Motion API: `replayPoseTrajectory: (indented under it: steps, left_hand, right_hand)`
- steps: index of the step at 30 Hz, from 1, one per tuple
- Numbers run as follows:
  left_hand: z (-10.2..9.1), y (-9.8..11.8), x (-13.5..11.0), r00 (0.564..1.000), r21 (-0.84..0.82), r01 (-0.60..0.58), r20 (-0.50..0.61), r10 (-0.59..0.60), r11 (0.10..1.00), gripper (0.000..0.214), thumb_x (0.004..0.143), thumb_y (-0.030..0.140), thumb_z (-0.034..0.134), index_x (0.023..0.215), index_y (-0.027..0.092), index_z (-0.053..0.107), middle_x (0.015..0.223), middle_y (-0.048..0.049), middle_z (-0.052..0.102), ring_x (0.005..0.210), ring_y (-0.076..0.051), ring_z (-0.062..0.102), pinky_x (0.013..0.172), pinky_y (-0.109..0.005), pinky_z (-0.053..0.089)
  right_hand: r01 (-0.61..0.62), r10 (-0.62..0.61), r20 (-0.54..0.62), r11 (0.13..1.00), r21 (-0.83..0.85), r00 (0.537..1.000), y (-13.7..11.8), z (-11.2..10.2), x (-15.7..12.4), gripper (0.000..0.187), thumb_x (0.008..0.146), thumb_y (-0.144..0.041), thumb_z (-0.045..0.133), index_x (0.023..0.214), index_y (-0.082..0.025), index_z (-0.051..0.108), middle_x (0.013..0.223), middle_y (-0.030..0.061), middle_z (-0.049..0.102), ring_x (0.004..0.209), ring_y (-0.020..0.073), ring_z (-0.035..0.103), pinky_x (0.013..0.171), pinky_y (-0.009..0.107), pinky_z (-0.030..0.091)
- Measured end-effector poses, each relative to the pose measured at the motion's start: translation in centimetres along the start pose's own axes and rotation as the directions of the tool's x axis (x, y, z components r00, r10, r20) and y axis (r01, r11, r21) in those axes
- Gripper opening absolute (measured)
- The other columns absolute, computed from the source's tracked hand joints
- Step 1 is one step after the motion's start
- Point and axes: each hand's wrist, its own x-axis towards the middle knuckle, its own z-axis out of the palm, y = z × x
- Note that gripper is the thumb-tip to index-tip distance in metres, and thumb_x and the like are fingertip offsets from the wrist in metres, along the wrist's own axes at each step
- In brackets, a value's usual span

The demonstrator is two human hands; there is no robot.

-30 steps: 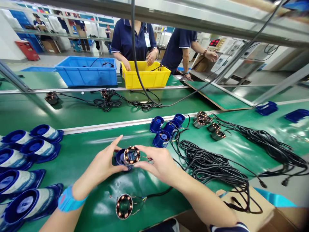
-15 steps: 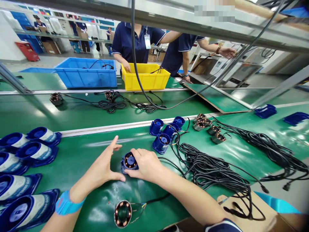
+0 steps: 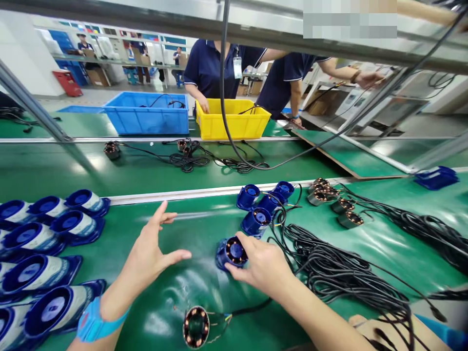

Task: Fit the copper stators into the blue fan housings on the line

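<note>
My right hand (image 3: 261, 263) grips a blue plastic motor housing with a copper-wound stator inside it (image 3: 231, 252), resting on the green bench mat (image 3: 190, 219). My left hand (image 3: 151, 253) hovers just left of it, fingers spread and holding nothing; a light blue watch (image 3: 91, 322) is on that wrist. A bare copper-wound stator (image 3: 196, 326) with a black cable lies nearer to me. Three similar blue housings (image 3: 263, 200) stand just behind my right hand.
Several blue-and-white fan shells (image 3: 40, 253) are stacked at the left. Tangled black cables (image 3: 340, 268) and bare stators (image 3: 331, 197) cover the right. A blue bin (image 3: 146, 117) and a yellow bin (image 3: 234, 119) sit beyond a conveyor, where two people in navy shirts work.
The stator went down into the blue housing and the assembly was set on the mat, then slid right with my right hand. My left hand let go and opened.
</note>
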Motion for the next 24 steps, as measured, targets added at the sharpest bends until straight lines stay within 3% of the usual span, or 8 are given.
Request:
replayPoseTrajectory:
  steps: [3, 7, 9, 12, 16, 19, 21, 24]
  left_hand:
    - [0.3, 0.0, 2.9, 0.999, 0.081, 0.049, 0.008, -0.05, 0.995, 0.101, 0.083, 0.07, 0.066, 0.161, 0.035, 0.013, 0.146, -0.0104, 0.053, 0.131, -0.029, 0.056, 0.109, -0.048, 0.046]
    - [2.1, -2.0, 10.4, 0.994, 0.24, 0.103, 0.013, -0.109, 0.965, 0.09, 0.086, 0.064, 0.064, 0.156, 0.021, 0.029, 0.151, -0.0165, 0.046, 0.14, -0.033, 0.045, 0.117, -0.05, 0.038]
    - [3.1, -3.7, 13.8, 0.987, 0.29, 0.154, 0.002, -0.162, 0.944, 0.085, 0.087, 0.059, 0.064, 0.154, 0.015, 0.034, 0.148, -0.0212, 0.047, 0.139, -0.039, 0.045, 0.114, -0.057, 0.038]
    - [4.6, -6.5, 16.1, 0.968, 0.336, 0.247, -0.035, -0.25, 0.909, 0.083, 0.088, 0.056, 0.061, 0.152, 0.01, 0.036, 0.142, -0.0264, 0.05, 0.133, -0.046, 0.048, 0.107, -0.065, 0.04]
    - [7.0, -9.6, 14.6, 0.959, 0.336, 0.281, -0.057, -0.279, 0.899, 0.084, 0.087, 0.057, 0.06, 0.151, 0.009, 0.037, 0.141, -0.026, 0.051, 0.133, -0.045, 0.048, 0.108, -0.064, 0.039]
    - [8.6, -11.3, 13.1, 0.963, 0.313, 0.269, -0.097, -0.251, 0.911, 0.083, 0.09, 0.059, 0.058, 0.152, 0.008, 0.036, 0.145, -0.0248, 0.048, 0.141, -0.044, 0.039, 0.115, -0.061, 0.034]
    - [9.4, -12.3, 12.7, 0.962, 0.297, 0.27, -0.131, -0.241, 0.916, 0.082, 0.09, 0.058, 0.058, 0.153, 0.01, 0.035, 0.147, -0.023, 0.046, 0.145, -0.043, 0.035, 0.117, -0.061, 0.032]
    - [10.1, -13.1, 12.5, 0.957, 0.274, 0.276, -0.168, -0.237, 0.921, 0.081, 0.09, 0.056, 0.061, 0.154, 0.014, 0.035, 0.148, -0.0194, 0.046, 0.147, -0.042, 0.032, 0.118, -0.06, 0.032]
  right_hand:
    - [-0.048, 0.047, -0.011, 0.984, -0.172, 0.999, 1.7, -0.2, -0.4, 0.073, 0.075, -0.05, 0.085, 0.126, -0.002, 0.063, 0.097, 0.0181, 0.074, 0.084, 0.0322, 0.071, 0.073, 0.042, 0.055]
    - [0.044, -0.055, -0.064, 0.984, -0.171, 0.996, 2.7, -2.3, 0.9, 0.082, 0.082, -0.056, 0.081, 0.141, -0.008, 0.053, 0.129, 0.0192, 0.066, 0.112, 0.0353, 0.062, 0.097, 0.05, 0.047]
    - [0.14, -0.144, -0.021, 0.982, -0.128, 0.989, 3.0, -3.6, 3.4, 0.067, 0.087, -0.055, 0.076, 0.136, -0.012, 0.059, 0.124, 0.0156, 0.069, 0.109, 0.0319, 0.061, 0.097, 0.048, 0.046]
    - [0.302, -0.282, 0.124, 0.933, -0.196, 0.951, 4.2, -4.0, 10.6, 0.049, 0.087, -0.045, 0.078, 0.122, -0.012, 0.066, 0.11, 0.0147, 0.071, 0.104, 0.0322, 0.061, 0.094, 0.047, 0.047]
    - [0.402, -0.358, 0.193, 0.869, -0.289, 0.913, 6.7, 0.8, 23.8, 0.049, 0.085, -0.025, 0.078, 0.128, -0.007, 0.063, 0.117, 0.0182, 0.068, 0.112, 0.0328, 0.06, 0.102, 0.047, 0.045]
    - [0.394, -0.359, 0.167, 0.871, -0.295, 0.918, 7.9, 6.4, 32.0, 0.042, 0.096, -0.013, 0.054, 0.139, -0.011, 0.057, 0.135, 0.0147, 0.063, 0.127, 0.0278, 0.055, 0.113, 0.045, 0.04]
    - [0.377, -0.347, 0.15, 0.88, -0.289, 0.926, 8.2, 9.7, 35.5, 0.044, 0.098, -0.007, 0.042, 0.139, -0.011, 0.057, 0.141, 0.0141, 0.06, 0.134, 0.0259, 0.051, 0.118, 0.045, 0.037]
    - [0.36, -0.336, 0.133, 0.894, -0.266, 0.932, 8.4, 12.7, 37.8, 0.041, 0.097, -0.006, 0.039, 0.129, -0.009, 0.064, 0.14, 0.0176, 0.06, 0.133, 0.0273, 0.051, 0.119, 0.045, 0.036]
